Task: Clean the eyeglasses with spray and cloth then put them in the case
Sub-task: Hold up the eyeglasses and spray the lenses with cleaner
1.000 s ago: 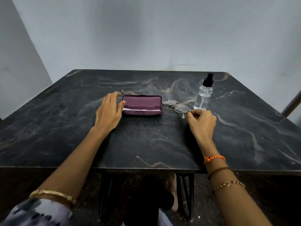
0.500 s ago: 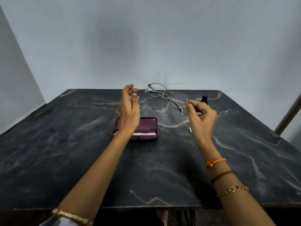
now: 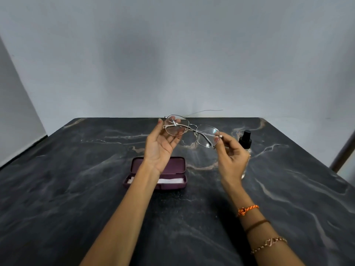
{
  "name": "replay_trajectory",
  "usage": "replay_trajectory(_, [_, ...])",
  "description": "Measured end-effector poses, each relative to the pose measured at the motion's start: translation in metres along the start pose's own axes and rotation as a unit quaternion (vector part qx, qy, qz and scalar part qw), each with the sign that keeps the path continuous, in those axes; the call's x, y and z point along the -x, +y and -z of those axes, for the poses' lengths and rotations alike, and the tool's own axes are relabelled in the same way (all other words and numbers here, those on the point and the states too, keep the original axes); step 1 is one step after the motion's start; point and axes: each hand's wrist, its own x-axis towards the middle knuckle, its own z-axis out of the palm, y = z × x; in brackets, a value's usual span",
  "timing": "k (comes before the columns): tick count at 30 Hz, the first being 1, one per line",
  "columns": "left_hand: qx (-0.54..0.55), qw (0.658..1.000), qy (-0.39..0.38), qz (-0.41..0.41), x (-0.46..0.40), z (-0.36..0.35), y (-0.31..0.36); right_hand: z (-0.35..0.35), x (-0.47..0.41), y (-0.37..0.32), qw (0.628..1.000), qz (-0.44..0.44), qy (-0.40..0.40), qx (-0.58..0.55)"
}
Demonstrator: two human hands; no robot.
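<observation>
Holding eyeglasses (image 3: pixel 192 130) above table (image 3: pixel 76 189) mid-air

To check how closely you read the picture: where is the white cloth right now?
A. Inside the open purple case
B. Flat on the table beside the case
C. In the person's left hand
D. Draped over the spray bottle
A: the white cloth lies in the lower half of the open purple case, while both hands are up at the eyeglasses.

Dark marbled bench (image 3: pixel 76 189) bearing an open maroon eyeglass case (image 3: pixel 172 167), white cloth (image 3: pixel 170 181) inside, and a black-capped clear spray bottle (image 3: pixel 245 139) to its right.
</observation>
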Motion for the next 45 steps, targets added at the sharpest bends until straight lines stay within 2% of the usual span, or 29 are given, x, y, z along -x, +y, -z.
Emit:
replay_trajectory(8, [0.010, 0.997, -0.079, 0.009, 0.007, 0.005, 0.003, -0.004, -0.002, 0.000, 0.994, -0.033, 0.006, -0.105])
replay_trajectory(12, [0.026, 0.995, -0.097, 0.026, 0.010, 0.004, 0.002, -0.004, 0.000, 0.000, 0.994, -0.035, 0.002, -0.104])
replay_trajectory(18, [0.043, 0.994, -0.099, -0.001, 0.008, 0.006, 0.004, -0.004, -0.003, -0.004, 0.996, -0.002, -0.002, -0.089])
replay_trajectory(24, [0.009, 0.996, -0.086, -0.039, 0.009, 0.004, 0.009, -0.002, -0.003, -0.009, 0.999, 0.047, 0.008, -0.002])
replay_trajectory(27, [-0.008, 0.995, -0.084, -0.060, 0.010, 0.002, 0.011, -0.001, -0.001, -0.013, 0.992, 0.108, 0.021, 0.060])
replay_trajectory(32, [-0.068, 0.987, -0.068, -0.125, 0.010, 0.004, 0.015, 0.001, 0.000, -0.013, 0.957, 0.204, 0.069, 0.195])
replay_trajectory(36, [-0.143, 0.975, -0.067, -0.156, 0.008, 0.011, 0.019, 0.005, -0.002, -0.009, 0.925, 0.245, 0.065, 0.283])
replay_trajectory(40, [-0.169, 0.967, -0.083, -0.169, 0.008, 0.013, 0.024, 0.005, -0.004, -0.005, 0.901, 0.285, 0.064, 0.321])
replay_trajectory(45, [-0.225, 0.955, -0.094, -0.168, 0.011, 0.015, 0.027, 0.005, -0.006, -0.004, 0.900, 0.281, 0.081, 0.324])
